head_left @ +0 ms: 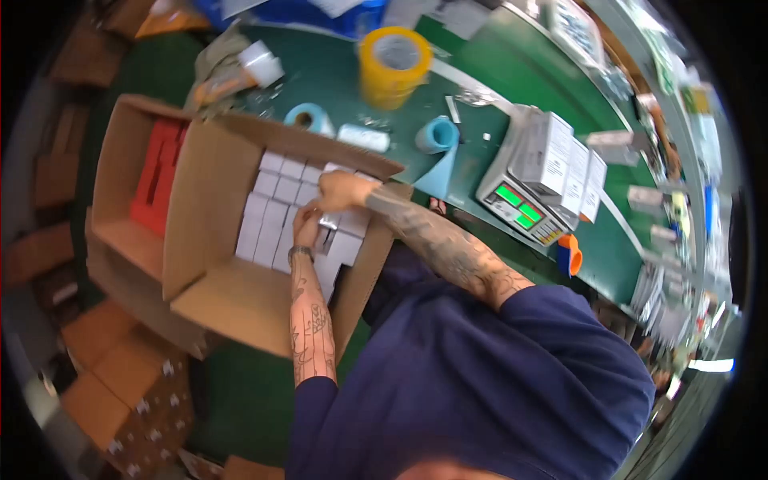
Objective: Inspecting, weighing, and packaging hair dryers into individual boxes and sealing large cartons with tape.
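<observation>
Both of my hands are inside an open brown cardboard carton [232, 280], over rows of small white boxes [276, 188] packed side by side. My left hand [306, 228], with a dark band at the wrist, has its fingers drawn together near the middle of the rows. Just beyond it, my right hand [344, 192] is curled downward, its fingertips close to the left hand's. A small greyish gap or object shows beside the left hand, but I cannot make out what either hand grips.
A second carton with red contents [160, 176] stands left of this one. Behind, the green table [320, 72] bears yellow tape rolls [392, 68], a blue roll [438, 136] and a scale [524, 212] loaded with white boxes [552, 156]. More cartons [104, 376] lie at lower left.
</observation>
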The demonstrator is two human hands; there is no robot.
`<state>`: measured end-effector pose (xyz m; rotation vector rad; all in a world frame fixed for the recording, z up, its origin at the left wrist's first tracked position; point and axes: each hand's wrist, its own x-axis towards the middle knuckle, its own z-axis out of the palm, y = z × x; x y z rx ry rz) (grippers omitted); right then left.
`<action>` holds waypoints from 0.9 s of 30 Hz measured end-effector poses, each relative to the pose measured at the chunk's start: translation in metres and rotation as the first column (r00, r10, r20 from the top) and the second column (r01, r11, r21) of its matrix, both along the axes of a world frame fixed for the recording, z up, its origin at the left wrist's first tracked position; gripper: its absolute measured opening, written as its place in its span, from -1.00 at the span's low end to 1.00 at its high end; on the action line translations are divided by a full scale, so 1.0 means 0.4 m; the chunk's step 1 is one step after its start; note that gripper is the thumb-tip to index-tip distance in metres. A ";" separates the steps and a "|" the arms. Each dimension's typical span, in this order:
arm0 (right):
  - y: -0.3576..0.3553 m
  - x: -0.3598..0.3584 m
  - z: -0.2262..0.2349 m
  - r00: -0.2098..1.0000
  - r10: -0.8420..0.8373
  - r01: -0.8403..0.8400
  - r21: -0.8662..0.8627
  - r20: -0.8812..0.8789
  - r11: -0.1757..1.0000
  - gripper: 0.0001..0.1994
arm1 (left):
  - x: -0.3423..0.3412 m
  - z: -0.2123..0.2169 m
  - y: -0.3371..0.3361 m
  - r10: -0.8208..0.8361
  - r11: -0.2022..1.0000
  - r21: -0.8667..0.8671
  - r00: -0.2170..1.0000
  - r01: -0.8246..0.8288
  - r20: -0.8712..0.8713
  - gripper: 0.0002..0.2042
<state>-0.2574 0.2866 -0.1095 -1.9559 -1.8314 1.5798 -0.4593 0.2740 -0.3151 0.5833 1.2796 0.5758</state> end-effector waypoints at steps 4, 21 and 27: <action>-0.197 0.211 0.240 0.801 -0.013 0.196 0.241 -0.599 0.951 -0.68 | -0.029 -0.002 0.093 -0.501 0.818 0.060 0.760 0.572 -0.415 -0.61; -0.806 0.824 0.141 0.016 -0.985 0.766 0.631 0.171 0.122 -0.39 | 1.069 0.643 -0.346 -0.637 0.208 0.523 0.520 0.827 -0.569 -0.51; -0.641 0.685 0.289 0.204 -0.965 0.769 0.636 -0.164 0.055 -0.48 | 0.870 0.875 -0.253 -0.196 0.230 0.772 0.805 0.592 -0.559 -0.40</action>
